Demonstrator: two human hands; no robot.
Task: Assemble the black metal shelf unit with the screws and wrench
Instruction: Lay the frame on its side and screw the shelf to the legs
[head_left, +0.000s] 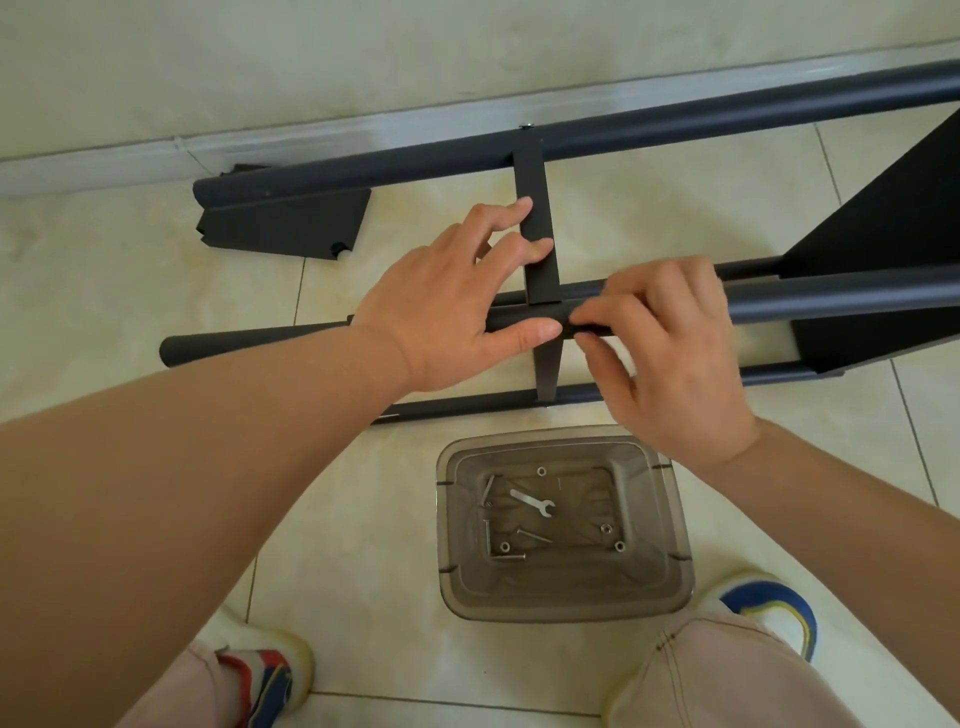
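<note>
On the tile floor, the shelf frame (571, 135) lies on its side by the wall. Left hand (447, 306) spreads fingers over the flat crossbar (537, 228), thumb under the near tube (831, 301), likely steadying the joint. Right hand (670, 353) pinches something small and dark against the tube at that joint, probably a fastener; can't tell exactly. Wrench (532, 501) and screws (535, 535) sit untouched in the bin (675, 519) below.

Two hands (441, 306) (670, 353) worked over the frame. Below the fingers (530, 208), one tub (675, 582) held one wrench (532, 501), four nuts (541, 471) and about four screws (535, 535).
</note>
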